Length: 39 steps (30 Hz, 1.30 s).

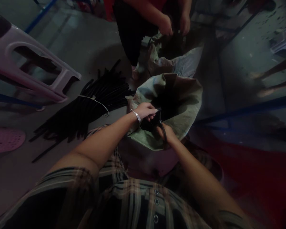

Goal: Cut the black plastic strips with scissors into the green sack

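An open woven sack (188, 111) stands in front of me, its inside dark. Over its near rim, my left hand (145, 111) is closed in a pinch on a small dark strip (159, 109); a silver bracelet circles that wrist. My right hand (166, 133) grips scissors (164, 132) with dark handles, their blades pointing up to the strip beside my left fingertips. To the left of the sack, a bundle of long black strips (73, 111) lies on the floor with a pale tie round it. Whether the strips are hollow is too dark to tell.
A pinkish-white plastic stool (33, 60) is at the left, with a pink clog (6, 139) below it. Across from me, a person's hands (165, 25) work over a second sack (178, 65). Blue metal bars (248, 109) run at the right, near another person's legs (276, 73).
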{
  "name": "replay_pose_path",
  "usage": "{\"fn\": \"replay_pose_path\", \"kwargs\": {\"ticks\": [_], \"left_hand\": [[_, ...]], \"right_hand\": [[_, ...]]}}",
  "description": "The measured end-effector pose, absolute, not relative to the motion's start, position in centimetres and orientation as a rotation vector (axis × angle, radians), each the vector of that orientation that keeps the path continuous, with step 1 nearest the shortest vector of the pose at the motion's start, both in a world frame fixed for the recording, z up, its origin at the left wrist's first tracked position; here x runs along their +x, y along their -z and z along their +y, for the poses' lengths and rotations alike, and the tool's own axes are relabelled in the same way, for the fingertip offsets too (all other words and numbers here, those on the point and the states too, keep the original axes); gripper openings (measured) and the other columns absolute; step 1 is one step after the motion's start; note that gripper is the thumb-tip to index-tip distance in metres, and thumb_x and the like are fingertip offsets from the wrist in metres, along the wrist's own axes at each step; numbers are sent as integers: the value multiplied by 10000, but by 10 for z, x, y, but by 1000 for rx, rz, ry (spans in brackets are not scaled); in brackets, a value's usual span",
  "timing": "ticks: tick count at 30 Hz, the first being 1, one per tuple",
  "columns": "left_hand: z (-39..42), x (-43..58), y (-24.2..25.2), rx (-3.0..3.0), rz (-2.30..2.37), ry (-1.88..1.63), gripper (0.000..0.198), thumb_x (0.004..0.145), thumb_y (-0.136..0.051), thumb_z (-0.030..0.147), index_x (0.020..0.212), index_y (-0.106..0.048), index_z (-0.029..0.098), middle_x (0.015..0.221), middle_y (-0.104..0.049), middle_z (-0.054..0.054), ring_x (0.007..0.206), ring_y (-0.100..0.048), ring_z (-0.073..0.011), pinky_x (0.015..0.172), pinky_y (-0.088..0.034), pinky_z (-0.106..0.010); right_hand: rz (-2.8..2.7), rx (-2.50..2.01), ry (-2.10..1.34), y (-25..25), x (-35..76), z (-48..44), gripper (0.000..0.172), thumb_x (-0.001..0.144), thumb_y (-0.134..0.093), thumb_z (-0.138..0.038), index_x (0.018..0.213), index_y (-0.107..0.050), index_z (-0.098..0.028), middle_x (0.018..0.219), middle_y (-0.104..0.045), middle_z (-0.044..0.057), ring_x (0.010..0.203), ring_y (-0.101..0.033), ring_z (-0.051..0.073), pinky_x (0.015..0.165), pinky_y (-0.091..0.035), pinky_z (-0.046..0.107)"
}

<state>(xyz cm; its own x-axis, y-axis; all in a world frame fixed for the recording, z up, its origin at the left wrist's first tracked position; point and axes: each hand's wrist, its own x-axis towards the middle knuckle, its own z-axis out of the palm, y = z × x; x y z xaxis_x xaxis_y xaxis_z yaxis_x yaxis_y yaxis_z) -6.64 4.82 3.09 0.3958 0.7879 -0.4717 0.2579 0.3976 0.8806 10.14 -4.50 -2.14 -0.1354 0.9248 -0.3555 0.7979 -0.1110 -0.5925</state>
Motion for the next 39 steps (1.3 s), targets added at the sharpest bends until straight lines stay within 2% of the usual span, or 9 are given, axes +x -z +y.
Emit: {"fn": "replay_pose_path", "kwargs": {"ticks": [11,19,27,39], "left_hand": [[42,-62,-26,1228,1136,-391,232,696,-701,250,791,-541,111,544,-591,7,472,-572,-78,455,-468,-181],[42,-61,-28,1211,1147,-395,251,693,-704,284,763,-536,111,571,-603,-1,460,-567,-81,441,-476,-197],[44,-62,-28,1203,1163,-392,239,707,-688,295,731,-538,111,569,-597,-5,445,-550,-75,433,-474,-202],[45,-61,-32,1252,1242,-359,202,702,-676,269,710,-537,123,519,-557,24,391,-484,-52,405,-429,-183]], "right_hand": [[-2021,-1934,-1060,11,99,-47,289,830,-432,-405,950,-571,-182,870,-649,61,743,-569,152,634,-365,209],[-1978,-2020,-934,7,97,-49,276,803,-407,-361,749,-606,-177,705,-629,42,624,-533,139,563,-321,217],[-1894,-2021,-891,12,96,-50,337,784,-403,-418,623,-575,-177,574,-563,22,527,-475,113,519,-297,211],[-1805,-2031,-960,18,94,-52,389,781,-389,-471,603,-566,-173,545,-515,8,510,-437,101,491,-276,200]]}}
